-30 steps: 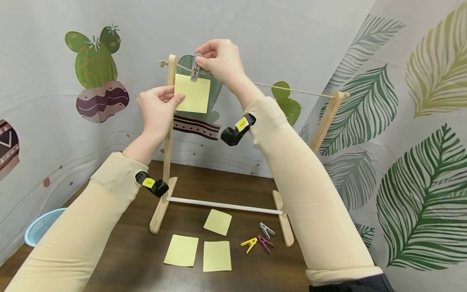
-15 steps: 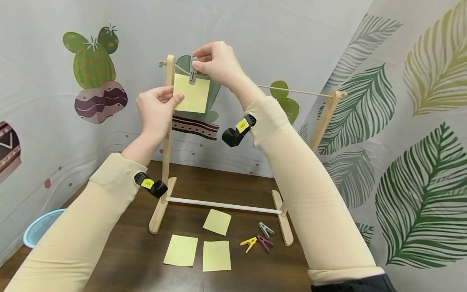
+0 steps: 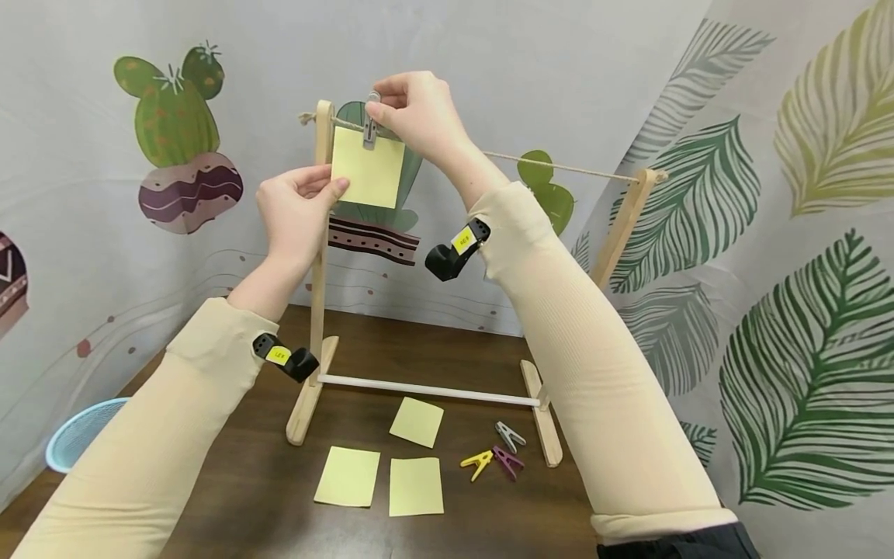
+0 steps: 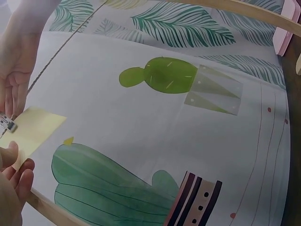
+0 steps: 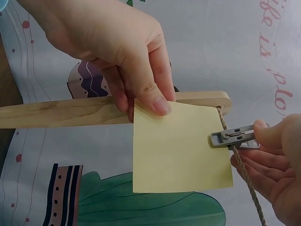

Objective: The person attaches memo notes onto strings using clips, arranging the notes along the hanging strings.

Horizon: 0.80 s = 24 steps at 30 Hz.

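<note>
A yellow sticky note (image 3: 367, 171) is at the rope (image 3: 559, 165), close to the left post of a wooden stand. My left hand (image 3: 296, 213) pinches its left edge between thumb and fingers. At its top edge sits a grey clothespin (image 5: 233, 136), its jaws over the paper and the rope. My right hand (image 3: 426, 116) pinches the clothespin's handle ends between thumb and fingers. In the left wrist view the note (image 4: 35, 129) and clothespin (image 4: 7, 123) show only at the left side.
Several sticky notes (image 3: 347, 477) lie on the brown table (image 3: 251, 497). Right of them are yellow (image 3: 478, 463), purple (image 3: 507, 462) and grey (image 3: 510, 436) clothespins. A white rod (image 3: 426, 390) joins the stand's feet. A blue basket (image 3: 77, 435) stands at the left.
The clothespin and note have risen slightly, and the note's top edge now lies closer to the rope. My right hand has moved up a little with the clothespin; the left hand keeps its grip.
</note>
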Motion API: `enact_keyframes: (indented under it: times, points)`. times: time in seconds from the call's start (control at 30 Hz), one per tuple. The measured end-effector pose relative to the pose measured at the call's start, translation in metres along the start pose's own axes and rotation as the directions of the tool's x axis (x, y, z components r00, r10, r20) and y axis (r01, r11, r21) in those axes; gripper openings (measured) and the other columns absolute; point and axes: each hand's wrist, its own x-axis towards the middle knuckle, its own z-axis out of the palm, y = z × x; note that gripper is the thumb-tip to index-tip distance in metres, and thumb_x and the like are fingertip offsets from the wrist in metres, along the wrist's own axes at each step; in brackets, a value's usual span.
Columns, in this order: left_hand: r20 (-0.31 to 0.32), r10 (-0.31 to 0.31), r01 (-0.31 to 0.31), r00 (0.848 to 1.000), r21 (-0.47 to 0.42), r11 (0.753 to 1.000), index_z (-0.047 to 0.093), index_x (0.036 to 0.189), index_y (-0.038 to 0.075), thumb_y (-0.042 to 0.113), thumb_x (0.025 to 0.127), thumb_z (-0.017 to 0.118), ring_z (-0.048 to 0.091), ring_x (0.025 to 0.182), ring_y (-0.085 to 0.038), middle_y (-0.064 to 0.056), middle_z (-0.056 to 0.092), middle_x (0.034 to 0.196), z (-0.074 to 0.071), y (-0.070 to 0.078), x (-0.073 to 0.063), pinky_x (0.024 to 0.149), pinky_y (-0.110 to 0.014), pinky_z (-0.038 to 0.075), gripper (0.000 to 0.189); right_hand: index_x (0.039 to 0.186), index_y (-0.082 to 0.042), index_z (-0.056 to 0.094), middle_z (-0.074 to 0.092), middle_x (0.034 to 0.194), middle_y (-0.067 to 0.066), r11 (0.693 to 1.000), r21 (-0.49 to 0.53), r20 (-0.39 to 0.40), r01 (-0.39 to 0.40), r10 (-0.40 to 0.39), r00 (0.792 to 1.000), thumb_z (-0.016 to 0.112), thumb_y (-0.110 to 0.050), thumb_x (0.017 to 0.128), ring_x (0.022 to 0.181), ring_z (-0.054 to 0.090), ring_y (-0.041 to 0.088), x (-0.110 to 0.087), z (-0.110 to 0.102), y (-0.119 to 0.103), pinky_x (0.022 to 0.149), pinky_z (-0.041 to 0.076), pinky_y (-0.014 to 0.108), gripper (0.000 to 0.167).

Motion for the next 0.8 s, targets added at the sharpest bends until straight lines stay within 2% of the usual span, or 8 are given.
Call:
enact_keyframes:
  times: [0.23,0.47,0.63,0.8]
  points:
    - [-0.009,-0.001,0.001,1.0,0.003,1.0,0.073,0.112,0.002,0.025,0.082,0.08,0.067,0.077,0.006,-0.02,0.072,0.104,-0.001,-0.004,-0.004,0.076,-0.014,0.053,0.038,0.139,-0.015,0.055,0.062,0.136,0.0,1.0,-0.013,-0.011,0.0,0.0,1.0,0.061,-0.03,0.097,0.123,0.058,0.006,-0.002,-0.001,0.002,0.099,0.045,0.016,0.045]
    - [-0.024,0.004,-0.004,1.0,0.0,1.0,0.073,0.112,0.003,0.025,0.08,0.082,0.067,0.079,0.004,-0.02,0.073,0.105,-0.005,-0.009,-0.01,0.073,-0.012,0.052,0.04,0.14,-0.015,0.054,0.064,0.133,0.001,0.999,-0.035,-0.029,0.009,-0.01,1.0,0.06,-0.032,0.097,0.121,0.059,0.007,-0.009,-0.002,0.004,0.098,0.046,0.017,0.046]
    - [-0.02,-0.016,0.015,1.0,-0.064,0.998,0.074,0.111,0.002,0.023,0.079,0.082,0.066,0.076,0.007,-0.014,0.075,0.1,-0.006,-0.014,-0.011,0.071,-0.011,0.051,0.039,0.136,-0.012,0.058,0.068,0.125,0.002,0.998,-0.014,-0.143,0.068,-0.069,0.987,0.061,-0.024,0.098,0.112,0.064,0.008,-0.021,-0.007,0.012,0.093,0.048,0.016,0.04]
    - [-0.001,-0.038,0.037,0.999,-0.143,0.989,0.073,0.111,-0.001,0.018,0.078,0.083,0.066,0.073,0.007,0.009,0.074,0.079,-0.006,-0.022,-0.017,0.07,-0.01,0.051,0.04,0.126,-0.006,0.065,0.072,0.116,0.007,0.979,0.1,-0.287,0.176,-0.141,0.948,0.062,-0.013,0.096,0.103,0.068,0.01,-0.034,-0.009,0.023,0.089,0.049,0.014,0.031]
